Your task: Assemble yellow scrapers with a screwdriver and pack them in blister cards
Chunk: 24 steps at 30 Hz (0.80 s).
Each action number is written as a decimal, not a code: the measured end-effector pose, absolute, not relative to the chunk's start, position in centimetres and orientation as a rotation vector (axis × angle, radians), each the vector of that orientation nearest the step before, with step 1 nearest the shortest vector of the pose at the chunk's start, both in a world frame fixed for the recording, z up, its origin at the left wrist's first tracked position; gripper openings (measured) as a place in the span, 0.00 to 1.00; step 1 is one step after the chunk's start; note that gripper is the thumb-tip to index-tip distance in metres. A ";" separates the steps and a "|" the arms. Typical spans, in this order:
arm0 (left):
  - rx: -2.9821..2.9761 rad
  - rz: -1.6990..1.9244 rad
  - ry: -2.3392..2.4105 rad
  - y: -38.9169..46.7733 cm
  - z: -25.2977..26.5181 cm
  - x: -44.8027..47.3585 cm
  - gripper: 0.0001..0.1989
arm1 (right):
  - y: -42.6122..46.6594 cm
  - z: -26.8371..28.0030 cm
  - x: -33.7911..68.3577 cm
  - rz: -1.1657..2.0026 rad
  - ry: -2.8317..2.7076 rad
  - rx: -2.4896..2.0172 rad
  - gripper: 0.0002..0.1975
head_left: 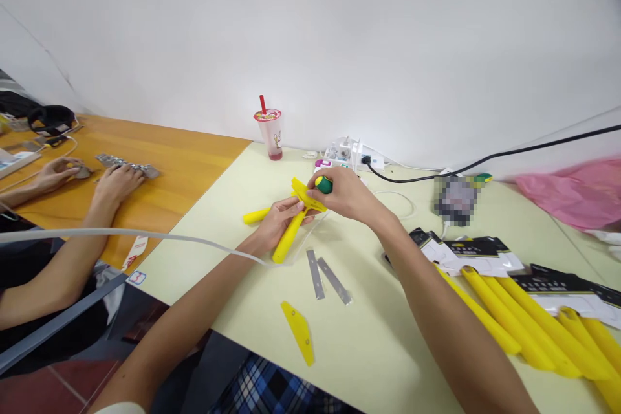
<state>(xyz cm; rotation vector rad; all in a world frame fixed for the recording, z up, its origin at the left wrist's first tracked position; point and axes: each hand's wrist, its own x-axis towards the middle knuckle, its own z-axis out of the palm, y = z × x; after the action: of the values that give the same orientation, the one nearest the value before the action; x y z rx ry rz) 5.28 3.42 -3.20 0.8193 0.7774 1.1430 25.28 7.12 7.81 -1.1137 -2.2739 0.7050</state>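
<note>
Forearms [436,297]: over pale desk [262,310] — white wall [310,45] behind;
Left fingers [294,209]: wrapped round yellow tool [290,236];
Right fingers [317,196]: gripping green-and-yellow handle [324,185] — at tool's head.

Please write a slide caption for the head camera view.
The left grip holds a yellow tool, the right grip a green handle; two grey strips and a yellow plate lie nearby.

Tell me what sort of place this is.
Probably a shared workroom or office: a green-handled tool in the right hand, yellow handles on the table, and another person's hand on what looks like a keyboard at the next desk.
</note>
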 end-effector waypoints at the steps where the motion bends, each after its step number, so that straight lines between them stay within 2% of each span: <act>1: 0.820 1.149 0.776 3.4 -3.2 5.3 0.20 | 7.2 7.5 25.1 0.704 -2.280 -1.110 0.04; 5: 0.817 1.184 0.779 3.4 -3.3 5.5 0.18 | 7.5 6.7 24.8 0.698 -2.280 -1.121 0.04; 24: 0.834 1.203 0.864 3.0 -2.8 5.8 0.19 | 7.7 6.3 25.6 0.551 -2.388 -1.199 0.09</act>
<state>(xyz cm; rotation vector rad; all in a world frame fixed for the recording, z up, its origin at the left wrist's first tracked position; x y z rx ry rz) 5.76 2.99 -2.79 0.8337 0.8637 1.2033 25.59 7.73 6.31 -1.1989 -2.3881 0.5513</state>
